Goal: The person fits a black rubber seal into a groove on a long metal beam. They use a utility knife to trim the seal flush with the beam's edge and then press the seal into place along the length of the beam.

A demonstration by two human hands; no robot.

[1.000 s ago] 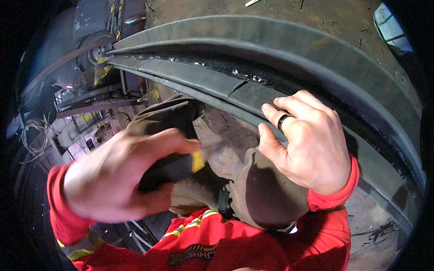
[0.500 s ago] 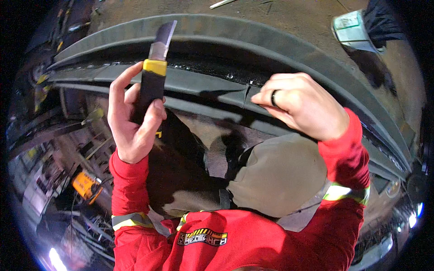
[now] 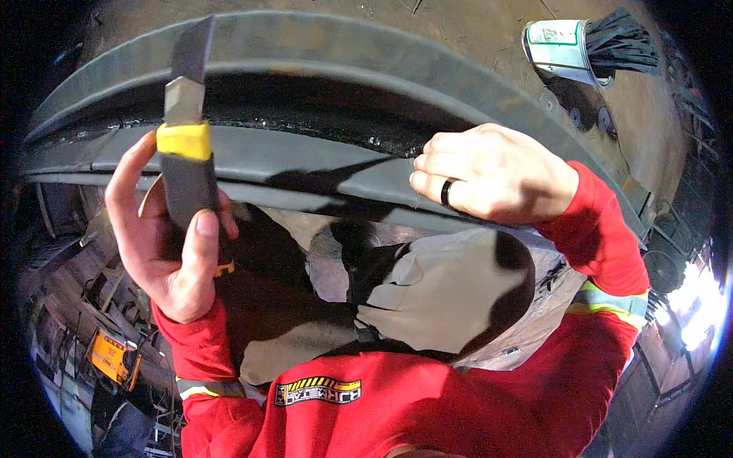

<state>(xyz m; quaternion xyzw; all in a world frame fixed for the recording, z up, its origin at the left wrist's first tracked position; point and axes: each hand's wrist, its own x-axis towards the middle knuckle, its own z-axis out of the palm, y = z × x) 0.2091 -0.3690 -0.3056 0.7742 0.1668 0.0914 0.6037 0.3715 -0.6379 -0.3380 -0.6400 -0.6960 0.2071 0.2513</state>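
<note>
At the left of the frame, the left hand [image 3: 172, 244] is gripping a knife [image 3: 185, 145] upright, fingers clenched round its dark handle, thumb lying along the front. The yellow collar and grey blade are pointing to the upper left, in front of the curved grey rubber strip [image 3: 305, 156] spanning the frame. Right of centre, the right hand [image 3: 492, 174], wearing a dark ring [image 3: 446, 192], is pinching the strip's lower edge with curled fingers. A can [image 3: 559, 47] is lying at the upper right.
</note>
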